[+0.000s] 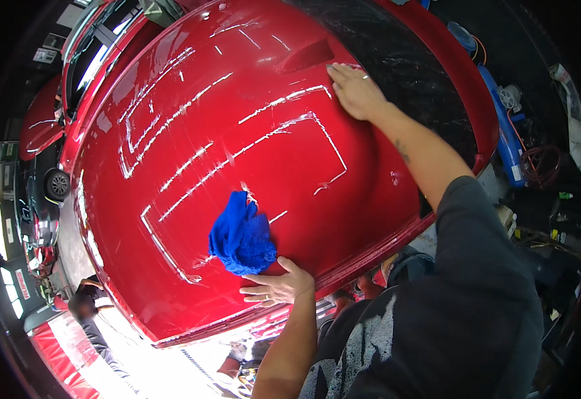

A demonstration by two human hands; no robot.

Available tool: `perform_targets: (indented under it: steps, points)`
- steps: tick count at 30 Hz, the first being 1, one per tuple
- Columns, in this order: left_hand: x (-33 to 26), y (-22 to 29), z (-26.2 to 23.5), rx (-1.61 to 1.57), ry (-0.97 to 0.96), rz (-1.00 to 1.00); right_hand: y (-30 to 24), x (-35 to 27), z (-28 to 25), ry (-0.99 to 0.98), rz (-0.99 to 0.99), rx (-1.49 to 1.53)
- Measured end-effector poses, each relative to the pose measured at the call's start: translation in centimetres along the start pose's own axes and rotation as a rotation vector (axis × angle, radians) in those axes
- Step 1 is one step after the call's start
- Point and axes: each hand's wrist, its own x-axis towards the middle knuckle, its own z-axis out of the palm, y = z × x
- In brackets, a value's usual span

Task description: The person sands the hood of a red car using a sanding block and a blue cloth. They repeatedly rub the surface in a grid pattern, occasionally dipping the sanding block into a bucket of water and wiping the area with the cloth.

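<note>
The car [363, 193] is finished in glossy, light-streaked red. A blue cloth [242, 236] is bunched upon it. The left hand [282, 286] and right hand [358, 92] are laid open.

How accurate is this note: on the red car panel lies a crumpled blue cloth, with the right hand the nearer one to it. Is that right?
Not quite: the left hand is the nearer one to the crumpled blue cloth on the red car panel. The head view shows the right hand farther off, near the dark glass.
</note>
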Motion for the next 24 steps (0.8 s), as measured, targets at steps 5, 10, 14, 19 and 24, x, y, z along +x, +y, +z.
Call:
perform_targets:
  steps: [5, 10, 14, 19, 24]
  points:
    - [0.6, -0.8, 0.1, 0.084, 0.03, -0.026, -15.2, 1.9, -1.4, 0.016, -0.051, 0.129]
    - [0.1, 0.6, 0.6, 0.002, -0.002, -0.022, -18.7, 3.3, 1.5, 0.039, -0.222, 0.211]
    - [0.5, -0.7, 0.4, 0.044, 0.023, -0.043, -7.9, 0.0, -2.1, -0.11, -0.029, 0.104]
    - [0.0, -0.7, 1.0, 0.002, 0.026, 0.021, 4.3, -1.3, -0.1, -0.033, 0.071, -0.036]
    - [0.8, -1.5, 1.9, 0.052, 0.124, 0.017, -13.5, 1.3, -1.0, -0.006, -0.095, 0.145]
